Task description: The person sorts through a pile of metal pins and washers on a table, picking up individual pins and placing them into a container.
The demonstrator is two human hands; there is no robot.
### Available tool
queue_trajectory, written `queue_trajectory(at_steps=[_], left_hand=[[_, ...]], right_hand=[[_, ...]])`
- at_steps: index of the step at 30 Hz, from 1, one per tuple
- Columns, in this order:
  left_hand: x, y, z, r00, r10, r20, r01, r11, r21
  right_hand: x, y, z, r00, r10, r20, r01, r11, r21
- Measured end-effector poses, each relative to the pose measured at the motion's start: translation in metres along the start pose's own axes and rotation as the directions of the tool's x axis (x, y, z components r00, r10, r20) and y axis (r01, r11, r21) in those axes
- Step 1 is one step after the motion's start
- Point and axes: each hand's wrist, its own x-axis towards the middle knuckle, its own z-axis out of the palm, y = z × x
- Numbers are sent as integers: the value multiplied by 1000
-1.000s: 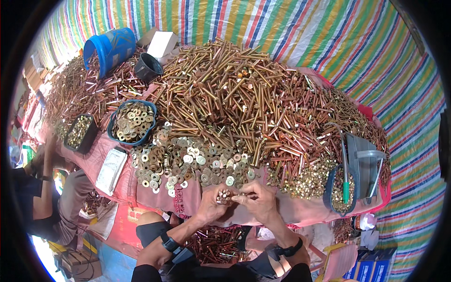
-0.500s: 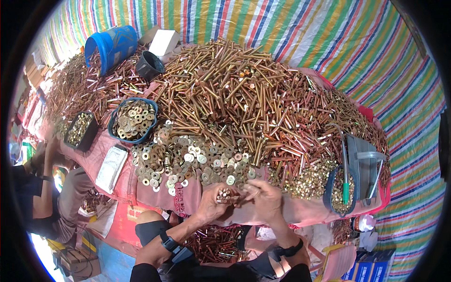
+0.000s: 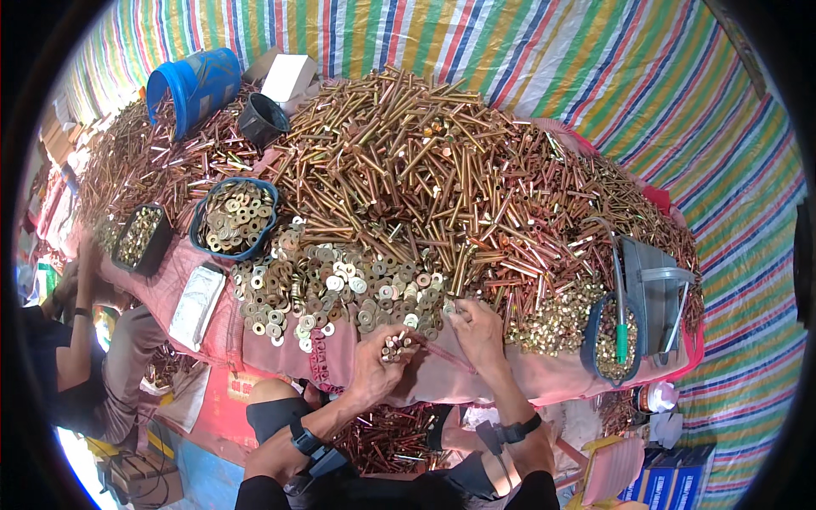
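Left hand (image 3: pixel 381 367) gripping gathered rods (image 3: pixel 396 348); right hand (image 3: pixel 481 333), grip indeterminable, at the washers (image 3: pixel 338 283); many loose rods (image 3: pixel 408 161) remain beyond both.

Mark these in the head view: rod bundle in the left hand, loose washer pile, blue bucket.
rod bundle (image 3: pixel 396 347): head view, on the clustered rod ends
loose washer pile (image 3: pixel 342 293): head view, near its middle
blue bucket (image 3: pixel 208 87): head view, on its outer side wall

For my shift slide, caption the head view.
Left hand holding a bundle of metal pieces; right hand beside loose washers.
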Motion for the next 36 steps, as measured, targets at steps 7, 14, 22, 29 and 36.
queue_trajectory(at_steps=[7, 14, 22, 29, 36], left_hand=[[-3, -6, -4, 982, -182, 40, 185, 981, -57], [-2, -2, 0, 970, -240, 45, 244, 942, -231], [-2, 0, 0, 975, -216, 49, 221, 949, -225], [-1, -2, 0, 976, -209, 57, 217, 951, -219], [-4, -7, 3, 978, -204, 54, 210, 929, -305]], right_hand=[[2, 3, 10, 992, -102, -75, 100, 995, -28], [1, -18, -16, 895, 294, 334, -445, 573, 688], [-13, -64, -18, 816, 152, 558, -550, 504, 666], [-16, -73, -18, 868, 179, 463, -470, 595, 652], [-16, -70, -13, 868, 146, 475, -477, 511, 715]])
